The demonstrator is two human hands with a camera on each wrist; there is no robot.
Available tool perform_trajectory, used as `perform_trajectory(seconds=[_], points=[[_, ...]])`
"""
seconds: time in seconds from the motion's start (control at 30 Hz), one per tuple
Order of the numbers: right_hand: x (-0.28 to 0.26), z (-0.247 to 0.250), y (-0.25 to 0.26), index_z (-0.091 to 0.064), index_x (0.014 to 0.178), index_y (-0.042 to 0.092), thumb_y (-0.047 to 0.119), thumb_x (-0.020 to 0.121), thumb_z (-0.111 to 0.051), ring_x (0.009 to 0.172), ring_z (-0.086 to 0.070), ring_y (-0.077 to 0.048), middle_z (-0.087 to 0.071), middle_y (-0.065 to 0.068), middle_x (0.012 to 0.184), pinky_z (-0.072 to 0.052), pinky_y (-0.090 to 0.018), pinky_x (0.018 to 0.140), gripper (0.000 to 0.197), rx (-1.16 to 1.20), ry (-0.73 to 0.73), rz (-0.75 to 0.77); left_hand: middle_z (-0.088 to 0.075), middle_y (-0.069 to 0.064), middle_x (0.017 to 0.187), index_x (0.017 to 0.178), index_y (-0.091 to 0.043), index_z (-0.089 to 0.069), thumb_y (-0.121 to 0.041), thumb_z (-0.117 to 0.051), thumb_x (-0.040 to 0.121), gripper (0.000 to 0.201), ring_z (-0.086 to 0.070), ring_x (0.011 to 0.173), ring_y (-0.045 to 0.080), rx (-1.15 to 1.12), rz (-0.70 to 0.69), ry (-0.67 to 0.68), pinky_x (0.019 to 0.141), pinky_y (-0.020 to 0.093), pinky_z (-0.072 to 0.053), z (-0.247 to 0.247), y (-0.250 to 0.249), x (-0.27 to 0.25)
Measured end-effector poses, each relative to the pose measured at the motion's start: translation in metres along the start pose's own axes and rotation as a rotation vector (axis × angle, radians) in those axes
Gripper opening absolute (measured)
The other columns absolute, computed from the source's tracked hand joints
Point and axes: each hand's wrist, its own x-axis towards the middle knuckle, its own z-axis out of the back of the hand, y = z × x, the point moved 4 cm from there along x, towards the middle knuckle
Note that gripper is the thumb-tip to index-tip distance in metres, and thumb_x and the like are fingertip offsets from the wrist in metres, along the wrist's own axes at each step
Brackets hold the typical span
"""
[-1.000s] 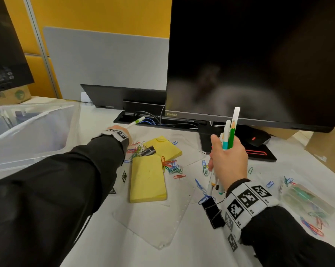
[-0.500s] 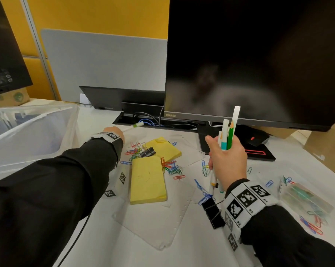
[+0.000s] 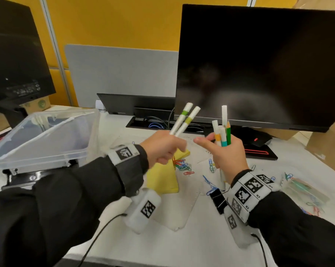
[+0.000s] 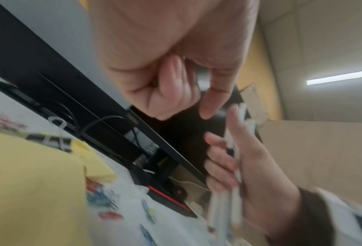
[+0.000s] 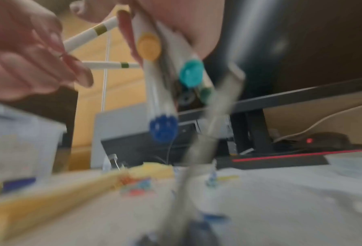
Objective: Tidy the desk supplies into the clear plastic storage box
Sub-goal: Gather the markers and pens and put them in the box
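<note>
My left hand (image 3: 168, 147) is raised over the desk and grips two white markers with green bands (image 3: 184, 121), which point up and to the right. Just to its right, my right hand (image 3: 220, 151) holds an upright bundle of markers and a green pencil (image 3: 223, 134), one finger stretched toward the left hand. The right wrist view shows the bundle's coloured caps (image 5: 154, 69) and the left hand's two markers (image 5: 91, 35). The left wrist view is blurred; it shows the right hand with its bundle (image 4: 234, 174). The clear plastic storage box (image 3: 37, 160) stands tilted at the left.
Yellow sticky-note pads (image 3: 162, 180), coloured paper clips (image 3: 182, 165) and a black binder clip (image 3: 218, 199) lie on the desk under my hands. A large monitor (image 3: 259, 64) stands behind, with a mouse (image 3: 257, 139) on its pad. A clear bag of clips (image 3: 305, 189) lies at the right.
My left hand has come back from the cable tray at the rear, now holding two green-banded markers, and has moved right and up toward the right hand, which still holds its bundle.
</note>
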Motion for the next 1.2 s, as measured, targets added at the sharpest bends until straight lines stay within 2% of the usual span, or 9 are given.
perform_trajectory(seconds=[0.13,0.3,0.4,0.47,0.67,0.8,0.93,1.03,1.2], points=[[-0.01,-0.015,0.023,-0.06,0.066,0.012,0.017,0.072,-0.076,0.028,-0.036,-0.003,-0.048,0.005,0.04,-0.029,-0.015,0.032,0.018,0.146,0.153,-0.028,-0.032,0.001,0.058,0.085,-0.014,-0.049,0.006,-0.053,0.077,0.022,-0.028,0.043,0.011,0.138,-0.068,0.154,0.04,0.019,-0.024,-0.045,0.0,-0.017],[-0.009,-0.02,0.027,-0.052,0.065,0.008,0.002,0.075,-0.064,0.031,-0.038,-0.004,-0.042,-0.004,0.05,-0.034,-0.013,0.035,0.017,0.112,0.054,-0.055,-0.041,0.003,0.067,0.091,-0.008,-0.049,0.005,-0.055,0.077,0.02,-0.038,0.055,0.015,0.229,-0.101,0.144,0.048,0.024,-0.034,-0.061,0.001,-0.022],[-0.006,-0.015,0.029,-0.046,0.057,0.015,0.004,0.074,-0.063,0.038,-0.036,-0.009,-0.038,0.006,0.042,-0.035,-0.018,0.041,0.026,0.18,-0.034,-0.063,-0.054,0.006,0.092,0.115,-0.008,-0.044,-0.006,-0.067,0.067,0.053,-0.053,0.079,0.018,0.2,-0.018,0.172,0.059,0.027,-0.043,-0.062,0.005,-0.021],[-0.006,-0.013,0.034,-0.047,0.058,0.015,0.006,0.075,-0.062,0.038,-0.036,-0.007,-0.038,0.008,0.04,-0.035,-0.019,0.042,0.024,0.228,-0.061,-0.061,-0.056,0.009,0.106,0.109,-0.01,-0.048,-0.004,-0.069,0.07,0.045,-0.056,0.093,0.02,0.137,0.111,0.202,0.07,0.029,-0.05,-0.061,0.013,-0.02],[-0.016,-0.021,0.036,-0.051,0.063,0.015,0.01,0.079,-0.063,0.058,-0.047,-0.012,-0.046,0.0,0.059,-0.043,-0.024,0.06,0.022,0.362,-0.003,-0.096,-0.061,0.018,0.095,0.094,0.002,-0.06,0.017,-0.052,0.08,0.021,-0.063,0.07,0.018,-0.231,0.253,0.32,0.063,0.023,-0.058,-0.06,0.015,-0.018],[-0.024,-0.028,0.032,-0.057,0.073,0.017,0.008,0.079,-0.067,0.068,-0.059,-0.015,-0.058,-0.003,0.065,-0.052,-0.032,0.075,0.015,0.363,0.134,-0.096,-0.064,0.008,0.08,0.086,-0.012,-0.061,0.025,-0.042,0.079,0.042,-0.064,0.07,0.016,-0.27,0.128,0.315,0.062,0.02,-0.057,-0.06,0.008,-0.022],[-0.031,-0.026,0.025,-0.06,0.08,0.015,0.008,0.08,-0.067,0.063,-0.065,-0.013,-0.065,-0.003,0.064,-0.058,-0.028,0.069,0.01,0.384,0.152,-0.143,-0.062,0.003,0.087,0.091,-0.024,-0.058,0.024,-0.04,0.08,0.052,-0.06,0.08,0.016,-0.286,0.05,0.341,0.07,0.023,-0.056,-0.06,0.001,-0.029],[-0.032,-0.023,0.023,-0.062,0.069,0.018,0.018,0.084,-0.064,0.066,-0.064,-0.015,-0.067,0.0,0.064,-0.056,-0.033,0.074,0.015,0.408,0.093,-0.186,-0.062,0.004,0.087,0.094,-0.019,-0.059,0.02,-0.046,0.08,0.043,-0.061,0.08,0.016,-0.264,0.057,0.339,0.077,0.027,-0.055,-0.056,-0.002,-0.032],[-0.041,-0.026,0.03,-0.061,0.079,0.015,0.025,0.081,-0.066,0.072,-0.063,-0.015,-0.062,0.0,0.07,-0.053,-0.031,0.071,0.011,0.271,0.085,-0.176,-0.058,0.003,0.075,0.103,-0.011,-0.056,0.006,-0.058,0.082,0.027,-0.056,0.062,0.01,0.091,0.015,0.308,0.057,0.017,-0.052,-0.054,-0.01,-0.041]])
